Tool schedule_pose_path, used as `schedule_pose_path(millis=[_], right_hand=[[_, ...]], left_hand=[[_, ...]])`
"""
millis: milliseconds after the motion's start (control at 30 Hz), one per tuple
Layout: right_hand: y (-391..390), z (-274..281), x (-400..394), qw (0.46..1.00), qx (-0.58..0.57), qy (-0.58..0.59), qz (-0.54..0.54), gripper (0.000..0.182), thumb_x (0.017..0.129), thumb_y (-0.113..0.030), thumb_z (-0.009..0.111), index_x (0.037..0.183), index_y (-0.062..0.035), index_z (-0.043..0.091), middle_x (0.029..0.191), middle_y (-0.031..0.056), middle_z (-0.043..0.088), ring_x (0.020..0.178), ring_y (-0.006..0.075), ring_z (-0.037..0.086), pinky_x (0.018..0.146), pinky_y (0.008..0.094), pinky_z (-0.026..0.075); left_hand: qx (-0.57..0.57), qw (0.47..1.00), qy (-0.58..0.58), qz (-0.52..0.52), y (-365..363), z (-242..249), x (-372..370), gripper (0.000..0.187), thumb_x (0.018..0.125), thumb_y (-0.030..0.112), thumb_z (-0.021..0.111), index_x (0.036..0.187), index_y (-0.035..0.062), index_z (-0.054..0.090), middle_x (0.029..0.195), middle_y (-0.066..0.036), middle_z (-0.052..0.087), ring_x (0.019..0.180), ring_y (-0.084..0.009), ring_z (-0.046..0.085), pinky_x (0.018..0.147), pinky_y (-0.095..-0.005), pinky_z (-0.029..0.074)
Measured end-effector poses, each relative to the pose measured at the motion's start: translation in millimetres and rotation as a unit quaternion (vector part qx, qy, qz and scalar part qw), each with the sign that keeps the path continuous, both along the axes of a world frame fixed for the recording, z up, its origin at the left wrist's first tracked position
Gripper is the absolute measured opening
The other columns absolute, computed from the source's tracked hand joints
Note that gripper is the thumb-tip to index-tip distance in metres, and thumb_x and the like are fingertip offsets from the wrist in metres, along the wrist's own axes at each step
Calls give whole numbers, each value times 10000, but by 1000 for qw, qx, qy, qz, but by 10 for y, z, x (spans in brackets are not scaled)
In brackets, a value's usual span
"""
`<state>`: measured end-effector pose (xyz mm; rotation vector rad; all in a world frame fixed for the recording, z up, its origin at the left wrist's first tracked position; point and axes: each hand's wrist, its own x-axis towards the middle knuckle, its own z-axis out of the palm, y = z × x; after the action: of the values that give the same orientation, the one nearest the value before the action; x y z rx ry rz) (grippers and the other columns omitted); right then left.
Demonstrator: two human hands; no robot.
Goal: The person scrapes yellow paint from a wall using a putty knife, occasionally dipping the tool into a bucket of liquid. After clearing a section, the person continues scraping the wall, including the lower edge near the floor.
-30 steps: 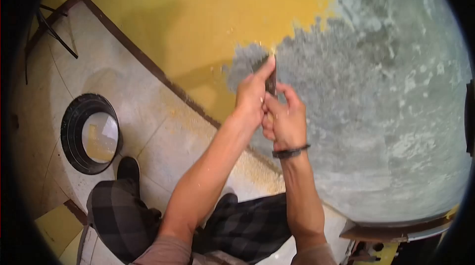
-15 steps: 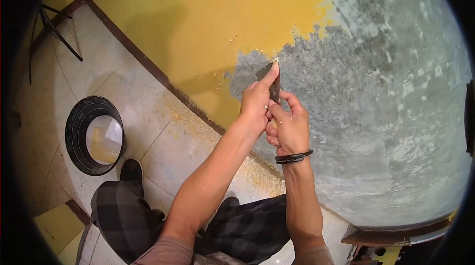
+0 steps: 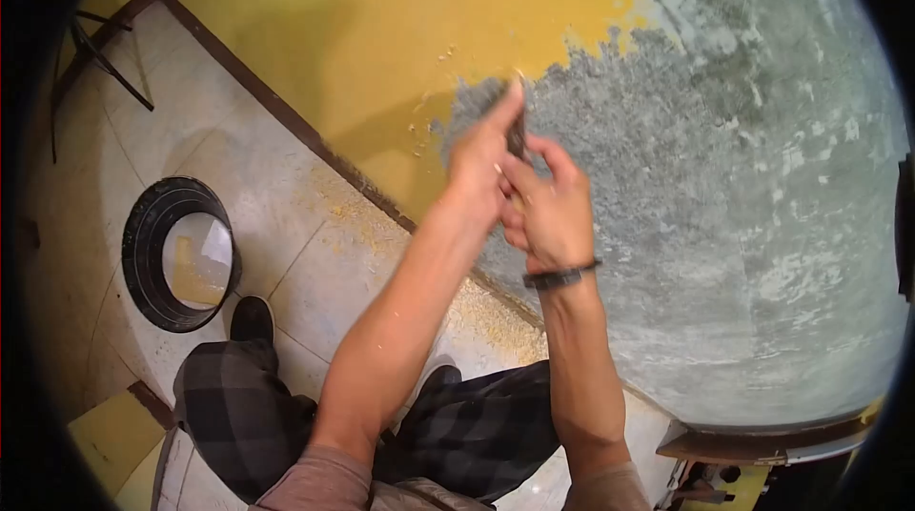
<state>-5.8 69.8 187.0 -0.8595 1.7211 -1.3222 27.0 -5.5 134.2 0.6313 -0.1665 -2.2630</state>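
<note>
- Because the left hand (image 3: 477, 158) has one digit stretched nearly to the blade's tip, a slip of the scraper (image 3: 516, 137) could scratch this digit against the rough wall (image 3: 648, 149).
- The right hand (image 3: 558, 211) is closed around the handle; the left hand seems closed on the blade, but blur hides its exact hold.
- The scraper is upright in the view, at the ragged lower border of the yellow paint (image 3: 429, 15); if it tilts too much, a corner could gouge the grey surface.
- Loose crumbs (image 3: 496, 320) lie along the floor's wall-side edge, so a shoe (image 3: 253, 320) could slide on them.
- The black bucket (image 3: 143, 254), with pale liquid inside, stands on the tiled floor (image 3: 191, 149) just beside this shoe; a careless step could tip it.
</note>
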Motion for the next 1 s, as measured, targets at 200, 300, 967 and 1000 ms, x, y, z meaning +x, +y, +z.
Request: schedule_pose_path(millis=[200, 300, 967, 1000], right_hand=[[-210, -28, -6, 1000, -3, -11, 29, 168, 848, -72, 564, 1007, -43, 516, 598, 30, 538, 385, 65, 421, 302, 235, 245], [-274, -108, -32, 998, -7, 1, 56, 185, 841, -60, 559, 1015, -74, 496, 588, 25, 516, 376, 59, 389, 309, 226, 216], [717, 606, -610, 970, -11, 204, 136, 356, 852, -60, 534, 1203, -7, 515, 870, 62, 673, 558, 79, 537, 473, 229, 452], [752, 728, -591, 960, -38, 255, 109, 327, 851, -70, 542, 1171, -1, 543, 851, 63, 681, 573, 85, 558, 493, 237, 457]], left_hand=[[-25, 999, 1, 37, -223, -94, 12, 472, 720, 568, 690, 681, 139, 497, 545, -2, 456, 347, -91, 346, 311, -252, 237], [-47, 999, 1, 23, -290, -213, 30, 477, 732, 593, 663, 719, 145, 500, 560, 11, 468, 356, -88, 369, 303, -240, 260], [58, 986, -84, -130, 1530, -1096, -479, 329, 834, 404, 621, 788, 98, 506, 664, 9, 499, 591, -152, 520, 526, -290, 437], [-82, 972, -222, -7, 1534, -1135, -549, 277, 830, 325, 640, 815, 82, 509, 691, 4, 506, 594, -160, 518, 535, -302, 434]])
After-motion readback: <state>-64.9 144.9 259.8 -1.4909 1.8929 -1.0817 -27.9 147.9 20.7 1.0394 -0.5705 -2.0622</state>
